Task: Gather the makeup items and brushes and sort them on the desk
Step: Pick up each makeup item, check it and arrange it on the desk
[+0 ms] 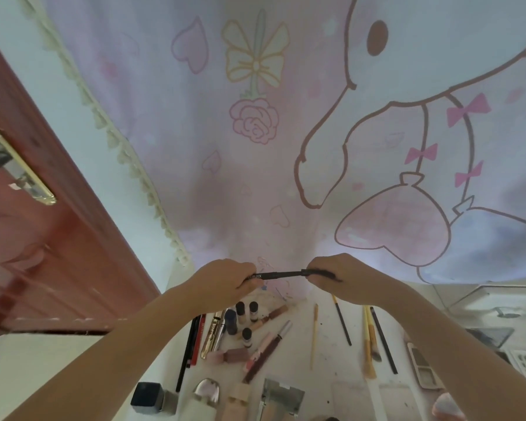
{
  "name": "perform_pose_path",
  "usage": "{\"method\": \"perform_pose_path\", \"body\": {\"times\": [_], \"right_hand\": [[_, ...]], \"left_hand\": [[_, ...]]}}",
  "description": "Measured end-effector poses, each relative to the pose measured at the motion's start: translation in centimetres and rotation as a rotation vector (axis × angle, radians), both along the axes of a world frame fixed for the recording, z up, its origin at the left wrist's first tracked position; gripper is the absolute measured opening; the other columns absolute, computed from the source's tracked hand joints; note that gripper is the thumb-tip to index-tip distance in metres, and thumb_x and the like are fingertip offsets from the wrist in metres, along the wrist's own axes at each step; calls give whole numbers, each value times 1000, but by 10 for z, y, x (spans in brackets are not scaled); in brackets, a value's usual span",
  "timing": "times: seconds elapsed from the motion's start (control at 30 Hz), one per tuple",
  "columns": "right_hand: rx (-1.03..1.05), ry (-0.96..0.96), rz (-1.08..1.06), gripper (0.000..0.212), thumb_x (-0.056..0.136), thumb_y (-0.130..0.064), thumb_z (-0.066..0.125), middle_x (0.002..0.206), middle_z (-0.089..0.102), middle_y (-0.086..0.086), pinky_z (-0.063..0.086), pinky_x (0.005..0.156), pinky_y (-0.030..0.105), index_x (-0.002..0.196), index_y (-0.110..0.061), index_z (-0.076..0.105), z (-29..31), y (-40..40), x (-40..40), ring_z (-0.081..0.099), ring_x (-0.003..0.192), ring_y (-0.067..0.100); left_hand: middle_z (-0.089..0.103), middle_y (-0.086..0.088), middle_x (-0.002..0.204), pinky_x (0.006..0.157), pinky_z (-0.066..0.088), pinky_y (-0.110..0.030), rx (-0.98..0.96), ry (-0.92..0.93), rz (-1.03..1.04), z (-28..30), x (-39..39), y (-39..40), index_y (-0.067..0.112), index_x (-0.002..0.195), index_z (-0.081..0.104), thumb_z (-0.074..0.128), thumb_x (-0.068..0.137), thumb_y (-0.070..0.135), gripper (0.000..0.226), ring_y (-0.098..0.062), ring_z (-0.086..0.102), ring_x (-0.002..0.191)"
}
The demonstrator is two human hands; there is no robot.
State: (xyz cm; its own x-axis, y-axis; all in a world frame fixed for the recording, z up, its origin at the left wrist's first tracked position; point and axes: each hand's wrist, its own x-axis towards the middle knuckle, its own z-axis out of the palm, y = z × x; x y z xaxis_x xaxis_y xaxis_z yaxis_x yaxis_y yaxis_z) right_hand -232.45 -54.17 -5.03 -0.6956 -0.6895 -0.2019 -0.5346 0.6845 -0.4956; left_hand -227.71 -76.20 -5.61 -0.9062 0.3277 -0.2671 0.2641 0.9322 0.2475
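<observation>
Two hands, left [225,281] and right [343,276], each grip one black pencil [281,274].

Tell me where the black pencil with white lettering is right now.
In the head view, the black pencil is held level above the desk, its ends gripped by the left hand and right hand, before the pink curtain.

- Printed cloth curtain [286,132], soft and matt.
- Matt black plastic pencil [281,274] with white lettering.
- Glossy red-brown door [37,253]; shiny gold metal handle plate [19,165].
- Smooth white bench [331,344], scuffed and marked.
- Pale wooden brush handles [368,338].
- Glossy gold mascara tube [212,335].
</observation>
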Motion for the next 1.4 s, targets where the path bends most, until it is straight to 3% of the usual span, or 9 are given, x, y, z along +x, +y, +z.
{"method": "perform_pose_path", "body": {"times": [0.33,0.43,0.7,0.87,1.0,1.07,1.17,1.3,1.4], "right_hand": [[3,-49,161,20,95,-22,42,63,46,-9,36,52,11,78,-27,50,-13,-55,-5,40,51,4],[45,-3,221,20,95,-21,42,70,49,-6,35,56,12,96,-14,60,-21,-81,-7,41,56,2],[171,232,503,29,95,-19,42,117,51,7,38,95,32,117,-10,59,-55,-195,-23,43,110,22],[435,277,638,28,92,-14,45,113,49,10,34,83,30,116,-11,60,-116,-248,-23,39,110,25],[462,298,741,28,84,-12,59,102,55,10,24,72,27,111,-15,65,-154,-267,-18,46,103,25],[472,392,818,32,45,-20,88,69,58,1,27,58,24,74,-26,75,-165,-276,-18,58,70,19],[461,421,834,46,7,-21,90,46,46,-10,21,48,18,45,-32,67,-190,-278,-24,50,44,9],[408,414,826,48,9,-10,88,46,46,-8,21,48,18,48,-29,68,-195,-276,-28,51,45,11],[447,294,789,33,43,5,81,64,58,7,30,56,26,72,-11,74,-189,-273,-27,59,68,28]], "left_hand": [[36,8,59,49,27,-13,50,-51,137,-9,31,-41,20,73,35,30,99,35,31,-4,33,51],[35,9,60,47,26,-14,65,-63,181,-13,41,-57,16,80,37,29,99,34,27,-3,33,51],[43,4,68,54,30,-22,248,-204,495,-62,65,-126,16,91,38,28,100,24,16,-12,37,57],[54,-10,118,85,42,-27,80,-322,601,-121,74,-137,7,118,51,33,99,23,31,-22,54,106],[56,-9,119,85,41,-25,149,-406,694,-157,74,-137,8,118,54,40,96,26,31,-22,55,109],[57,-7,104,78,40,-24,202,-426,717,-168,73,-138,8,114,56,43,95,25,28,-20,55,98],[44,1,82,72,36,-23,231,-446,728,-179,74,-136,11,93,49,45,94,25,14,-16,45,85],[52,-8,93,74,36,-24,235,-418,718,-185,69,-130,11,97,51,44,95,27,18,-18,48,84],[48,-4,88,76,36,-22,253,-418,680,-187,68,-123,6,103,55,42,95,33,31,-20,52,86]]}}
